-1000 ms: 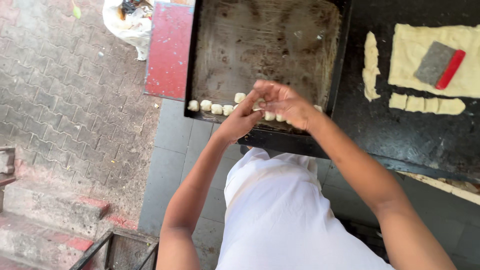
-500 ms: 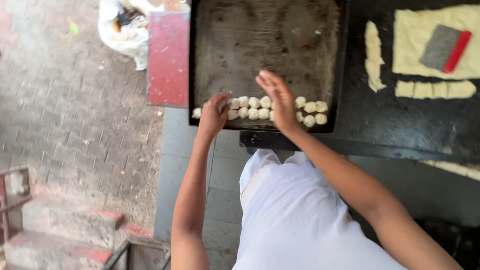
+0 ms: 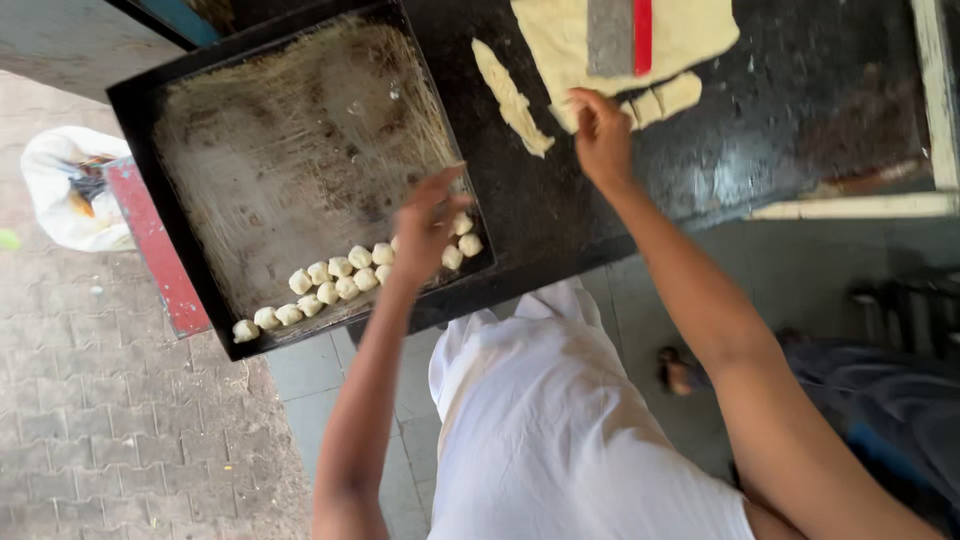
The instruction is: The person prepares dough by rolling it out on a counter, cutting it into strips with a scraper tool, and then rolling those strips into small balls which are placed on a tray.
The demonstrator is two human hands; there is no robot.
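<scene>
Since half a second ago the right hand (image 3: 600, 135) has left the tray (image 3: 170, 240) for the cut dough strip (image 3: 662, 100), fingers closing on it, while the left hand (image 3: 425, 225) hovers spread over the dough balls (image 3: 340, 280) — a careless sweep could knock the end ball off the tray's near corner.

A white plastic bag (image 3: 70, 195) lies on the paving, well to the left of the left hand's fingers (image 3: 440, 190) and beyond the tray's far-left edge. It is crumpled and rounded, its mouth open on dark and orange contents. No labels, signs or screens show.
</scene>
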